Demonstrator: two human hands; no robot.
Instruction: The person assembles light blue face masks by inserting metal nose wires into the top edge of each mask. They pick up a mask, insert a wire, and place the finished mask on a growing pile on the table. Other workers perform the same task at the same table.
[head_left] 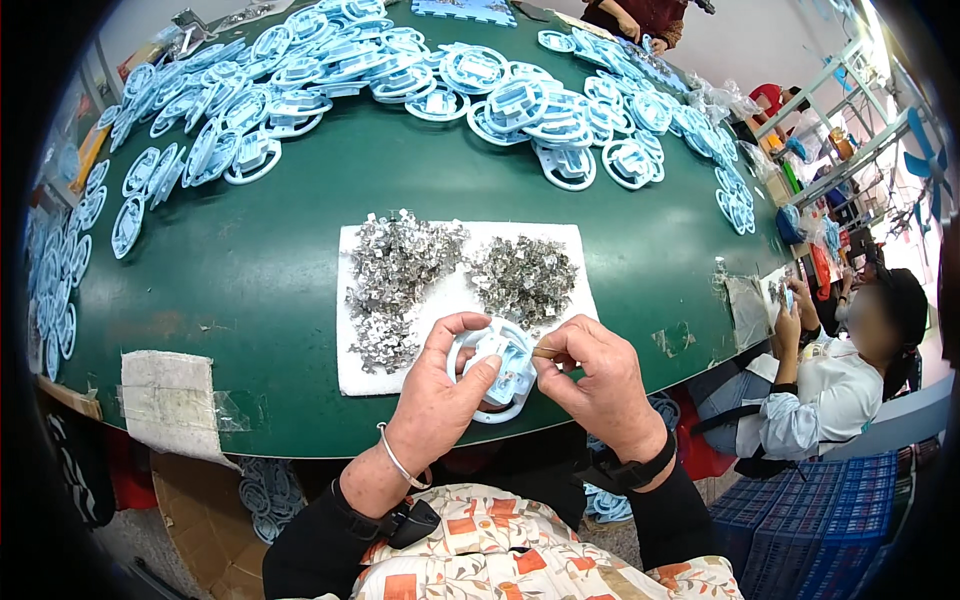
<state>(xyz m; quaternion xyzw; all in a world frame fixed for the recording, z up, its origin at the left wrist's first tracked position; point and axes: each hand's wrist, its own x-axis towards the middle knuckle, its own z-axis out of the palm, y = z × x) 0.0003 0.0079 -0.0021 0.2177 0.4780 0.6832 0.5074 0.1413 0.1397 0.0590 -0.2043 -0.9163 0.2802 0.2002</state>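
Note:
My left hand [440, 385] is closed round a light blue round plastic part [513, 372], an open ring with a moulded housing across its middle. The thumb presses on the housing's face. At the part's right side my right hand [600, 380] pinches with thumb and forefinger. A thin brownish sliver shows at those fingertips, too small to name. Just beyond both hands lies a white foam sheet [467, 372] bearing two heaps of small shiny metal clips, a larger left heap [395, 275] and a smaller right heap [523, 278].
Many similar blue parts [300, 75] are piled along the green table's [270, 300] far side, with more at both ends. A whitish cloth pad [168, 400] is taped at the near left edge. To the right sits a co-worker [830, 380]; another person's hands [640, 35] show across the table.

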